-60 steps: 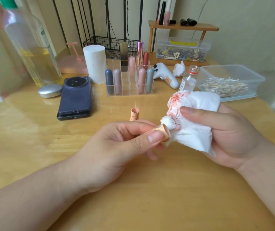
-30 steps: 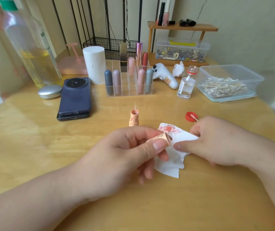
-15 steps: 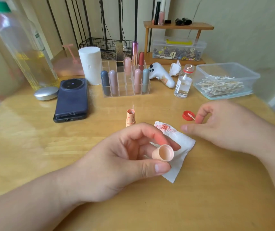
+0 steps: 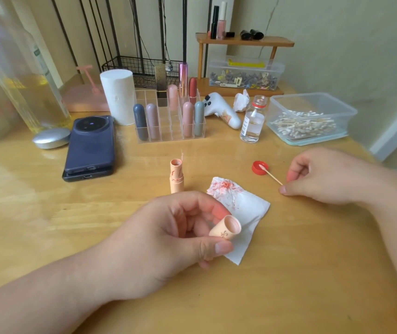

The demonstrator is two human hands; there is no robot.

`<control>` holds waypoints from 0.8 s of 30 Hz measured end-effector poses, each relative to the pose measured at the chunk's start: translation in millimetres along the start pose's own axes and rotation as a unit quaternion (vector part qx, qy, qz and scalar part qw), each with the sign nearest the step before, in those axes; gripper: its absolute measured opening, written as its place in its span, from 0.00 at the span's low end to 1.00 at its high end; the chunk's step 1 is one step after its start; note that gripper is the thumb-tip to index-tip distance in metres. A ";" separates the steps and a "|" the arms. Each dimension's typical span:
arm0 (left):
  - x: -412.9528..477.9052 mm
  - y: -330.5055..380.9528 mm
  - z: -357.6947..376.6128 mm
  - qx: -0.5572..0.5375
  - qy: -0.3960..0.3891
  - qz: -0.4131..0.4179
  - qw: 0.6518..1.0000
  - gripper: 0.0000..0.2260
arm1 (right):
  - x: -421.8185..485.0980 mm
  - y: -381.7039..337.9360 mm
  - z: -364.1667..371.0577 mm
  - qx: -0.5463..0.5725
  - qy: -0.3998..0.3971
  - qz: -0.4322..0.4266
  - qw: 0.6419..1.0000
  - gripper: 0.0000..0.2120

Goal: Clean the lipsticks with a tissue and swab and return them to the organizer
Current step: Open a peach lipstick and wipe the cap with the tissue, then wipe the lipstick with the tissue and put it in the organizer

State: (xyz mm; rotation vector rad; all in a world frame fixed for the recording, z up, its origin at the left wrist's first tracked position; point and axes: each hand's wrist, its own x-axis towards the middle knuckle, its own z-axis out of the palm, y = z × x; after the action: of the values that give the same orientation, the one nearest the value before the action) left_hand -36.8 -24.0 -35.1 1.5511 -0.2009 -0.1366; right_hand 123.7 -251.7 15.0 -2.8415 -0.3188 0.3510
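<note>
My left hand (image 4: 168, 237) holds a peach lipstick cap (image 4: 226, 228) between thumb and fingers, its open end facing up and right. The uncapped peach lipstick tube (image 4: 176, 175) stands upright on the table behind that hand. A white tissue (image 4: 240, 213) smeared with red lies flat on the table, partly under the cap. My right hand (image 4: 325, 177) pinches the stick of a cotton swab (image 4: 270, 175), whose tip rests in a red bottle cap (image 4: 259, 168). The clear organizer (image 4: 171, 116) at the back holds several capped lipsticks.
A small open glass bottle (image 4: 251, 124) stands right of the organizer, beside a plastic box of swabs (image 4: 310, 119). A dark phone (image 4: 90, 145), a silver disc (image 4: 51, 141), a tissue roll (image 4: 118, 95) and a large bottle (image 4: 16, 75) occupy the left.
My right hand let the stained tissue down on the table, moved right to the red cap and took hold of the swab. My left hand turned the lipstick cap's opening upward.
</note>
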 end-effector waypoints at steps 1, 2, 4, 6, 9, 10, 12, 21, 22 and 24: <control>0.0 0.5 -0.2 0.000 0.000 -0.003 1.000 0.09 | 0.9 -0.2 1.4 0.005 0.002 -0.004 1.000 0.09; 0.2 0.8 -0.4 -0.002 0.000 -0.005 1.000 0.09 | 1.5 -0.5 3.0 0.010 0.005 -0.008 1.000 0.07; 0.4 0.8 -1.5 -0.004 0.003 -0.009 1.000 0.08 | 2.7 -0.4 5.2 0.021 0.015 -0.018 1.000 0.05; 0.5 0.6 -2.6 -0.005 0.006 -0.010 1.000 0.08 | 3.6 1.2 4.3 0.041 0.043 -0.029 0.998 0.04; 0.4 1.2 -2.7 -0.009 0.007 -0.010 1.000 0.08 | 6.9 7.5 -0.8 0.118 0.108 -0.044 0.986 0.05; 0.7 1.3 -2.8 -0.010 0.007 -0.010 1.000 0.08 | 8.3 9.9 -2.5 0.148 0.128 -0.050 0.979 0.05; 0.9 1.4 -3.1 -0.009 0.007 -0.010 1.000 0.08 | 11.1 13.8 -4.3 0.196 0.154 -0.058 0.967 0.04; 0.8 1.2 -2.7 -0.009 -0.003 -0.017 1.000 0.08 | 18.4 12.8 6.5 0.191 0.118 -0.053 0.973 0.07; 0.9 1.2 -2.6 -0.009 -0.006 -0.017 1.000 0.08 | 18.7 12.6 7.2 0.193 0.117 -0.050 0.973 0.07; 1.0 1.4 -2.5 -0.009 -0.010 -0.018 1.000 0.08 | 19.8 12.4 8.3 0.193 0.114 -0.043 0.974 0.08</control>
State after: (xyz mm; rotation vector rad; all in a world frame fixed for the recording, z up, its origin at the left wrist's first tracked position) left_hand -35.4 -21.8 -33.7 1.5356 -0.1880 -0.1815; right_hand 142.5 -256.6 -0.4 -2.4456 -0.2886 0.0558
